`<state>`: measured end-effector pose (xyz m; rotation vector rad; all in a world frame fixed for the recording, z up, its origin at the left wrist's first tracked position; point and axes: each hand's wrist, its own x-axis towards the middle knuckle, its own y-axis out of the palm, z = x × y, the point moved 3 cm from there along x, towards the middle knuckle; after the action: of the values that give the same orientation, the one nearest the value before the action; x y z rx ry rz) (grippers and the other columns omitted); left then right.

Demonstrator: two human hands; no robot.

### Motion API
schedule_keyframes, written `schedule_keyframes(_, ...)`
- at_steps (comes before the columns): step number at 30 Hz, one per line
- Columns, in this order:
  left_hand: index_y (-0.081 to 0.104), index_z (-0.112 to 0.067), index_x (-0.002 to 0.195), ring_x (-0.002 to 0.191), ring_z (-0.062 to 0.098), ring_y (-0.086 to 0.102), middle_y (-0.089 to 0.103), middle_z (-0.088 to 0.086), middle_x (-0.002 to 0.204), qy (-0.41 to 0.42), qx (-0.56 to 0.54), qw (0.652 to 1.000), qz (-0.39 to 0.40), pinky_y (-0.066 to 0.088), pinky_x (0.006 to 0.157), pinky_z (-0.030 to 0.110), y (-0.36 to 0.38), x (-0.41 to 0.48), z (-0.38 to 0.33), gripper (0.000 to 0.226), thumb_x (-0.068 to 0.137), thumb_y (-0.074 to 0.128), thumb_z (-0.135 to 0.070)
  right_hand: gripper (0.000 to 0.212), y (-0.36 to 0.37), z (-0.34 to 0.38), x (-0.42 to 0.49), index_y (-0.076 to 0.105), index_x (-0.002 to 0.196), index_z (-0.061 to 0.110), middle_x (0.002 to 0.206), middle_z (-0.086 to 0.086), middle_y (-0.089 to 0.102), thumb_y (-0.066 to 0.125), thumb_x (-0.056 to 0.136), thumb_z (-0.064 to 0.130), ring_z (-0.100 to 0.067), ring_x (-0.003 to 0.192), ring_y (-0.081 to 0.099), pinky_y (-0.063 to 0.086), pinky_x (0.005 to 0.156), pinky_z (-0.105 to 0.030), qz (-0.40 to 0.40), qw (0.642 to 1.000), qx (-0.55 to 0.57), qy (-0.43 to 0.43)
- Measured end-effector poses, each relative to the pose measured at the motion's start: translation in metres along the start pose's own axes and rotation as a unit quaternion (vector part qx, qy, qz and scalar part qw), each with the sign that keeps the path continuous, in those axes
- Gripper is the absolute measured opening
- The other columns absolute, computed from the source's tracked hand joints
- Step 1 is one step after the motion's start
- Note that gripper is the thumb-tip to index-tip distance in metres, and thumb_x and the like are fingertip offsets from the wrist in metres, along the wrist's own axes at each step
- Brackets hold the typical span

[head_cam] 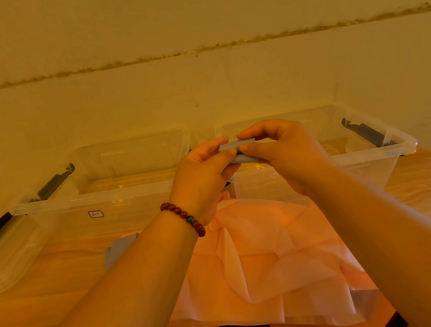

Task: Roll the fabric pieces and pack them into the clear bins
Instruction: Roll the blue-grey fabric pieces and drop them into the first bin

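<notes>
A small grey fabric roll (238,145) is held in the air between my hands, in front of the gap between two clear bins. My left hand (202,173) pinches its left end with thumb and fingers. My right hand (276,148) pinches its right part, fingers curled over the top. The left clear bin (96,198) and the right clear bin (391,148) stand side by side at the wall, lids off. A pink fabric sheet (264,254) lies crumpled on the table below my arms. Another grey fabric piece (119,249) peeks out beside my left forearm.
The wooden table (63,275) runs to a plain wall behind the bins. A clear lid (2,262) with a dark latch lies at the left, next to the left bin. The table's near edge is just below the pink sheet.
</notes>
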<state>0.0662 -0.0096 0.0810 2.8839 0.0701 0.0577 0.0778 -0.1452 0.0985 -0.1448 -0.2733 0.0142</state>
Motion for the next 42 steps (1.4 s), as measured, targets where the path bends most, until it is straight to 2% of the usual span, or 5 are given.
schedule_keyframes(13,0.066,-0.021,0.1,0.108,0.036,0.062,0.068,0.016,0.111,-0.001,0.036,0.999,-0.005,0.043,0.093,0.067,-0.008,0.002,0.002,0.018,0.091,0.059,-0.007,0.011,0.007,-0.001,-0.005,0.067,0.1,0.008,0.084,-0.003,0.067,0.062,0.091,0.003,-0.003,0.067,0.066,0.056,0.066,-0.018,0.028,0.991,0.116,0.058)
schedule_keyframes(18,0.066,-0.019,0.091,0.085,0.014,0.065,0.068,0.006,0.095,-0.006,0.024,1.0,-0.004,0.05,0.093,0.049,-0.011,0.002,-0.003,0.016,0.09,0.06,-0.004,0.014,0.009,-0.001,-0.004,0.067,0.089,0.01,0.083,-0.006,0.067,0.063,0.088,-0.003,-0.009,0.073,0.066,0.057,0.072,-0.02,0.018,0.991,0.122,0.056)
schedule_keyframes(23,0.067,-0.015,0.087,0.095,0.019,0.065,0.068,0.008,0.097,0.019,0.023,0.999,-0.029,0.054,0.077,0.022,-0.02,0.006,-0.006,0.017,0.089,0.059,0.0,0.017,0.015,-0.003,-0.001,0.067,0.086,0.012,0.085,-0.007,0.067,0.065,0.086,-0.005,-0.013,0.077,0.066,0.057,0.076,-0.021,0.019,0.991,0.113,0.064)
schedule_keyframes(35,0.066,-0.015,0.089,0.093,0.015,0.066,0.068,0.006,0.097,0.03,0.061,0.996,-0.049,0.054,0.078,0.022,-0.051,0.015,-0.011,0.016,0.088,0.061,0.0,0.023,0.042,-0.004,0.0,0.069,0.109,0.022,0.103,0.008,0.066,0.07,0.087,0.016,0.001,0.075,0.068,0.054,0.064,-0.014,0.028,1.0,0.002,0.01)
schedule_keyframes(42,0.066,-0.021,0.088,0.088,0.01,0.065,0.068,0.001,0.093,0.061,0.117,0.99,-0.052,0.054,0.08,0.022,-0.066,0.016,-0.011,0.018,0.088,0.062,-0.003,0.013,0.055,-0.003,0.003,0.069,0.093,0.026,0.089,0.008,0.068,0.069,0.088,0.014,0.006,0.064,0.064,0.052,0.063,-0.01,0.029,0.998,-0.051,-0.001)
